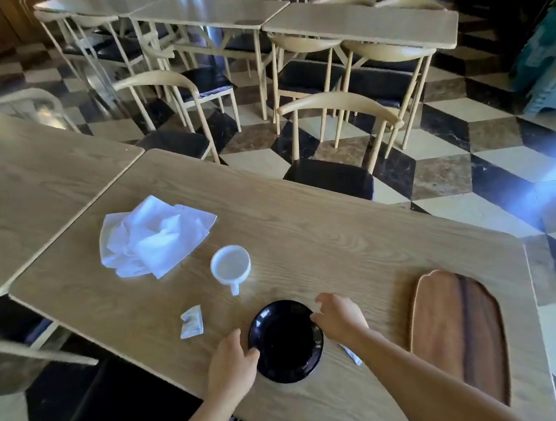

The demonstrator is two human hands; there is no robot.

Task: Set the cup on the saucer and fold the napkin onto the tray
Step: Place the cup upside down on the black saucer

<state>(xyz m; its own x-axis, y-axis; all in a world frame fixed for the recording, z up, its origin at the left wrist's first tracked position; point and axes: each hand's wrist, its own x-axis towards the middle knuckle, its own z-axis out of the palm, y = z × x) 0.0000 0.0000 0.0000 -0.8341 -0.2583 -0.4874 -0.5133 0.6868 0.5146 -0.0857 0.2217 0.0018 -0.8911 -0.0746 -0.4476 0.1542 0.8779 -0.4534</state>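
A black saucer (285, 342) lies near the front edge of the wooden table (340, 238). My left hand (231, 360) grips its left rim and my right hand (339, 316) grips its right rim. A white cup (230, 267) stands upright behind the saucer, empty, its handle pointing toward me. A crumpled white napkin (152, 237) lies further back on the left. The brown wooden tray (458, 332) lies empty at the right end of the table.
A small white packet (191, 322) lies left of the saucer, and another (351, 354) pokes out under my right forearm. A second table (30, 186) adjoins on the left. Chairs (336, 126) and more tables stand beyond on a chequered floor.
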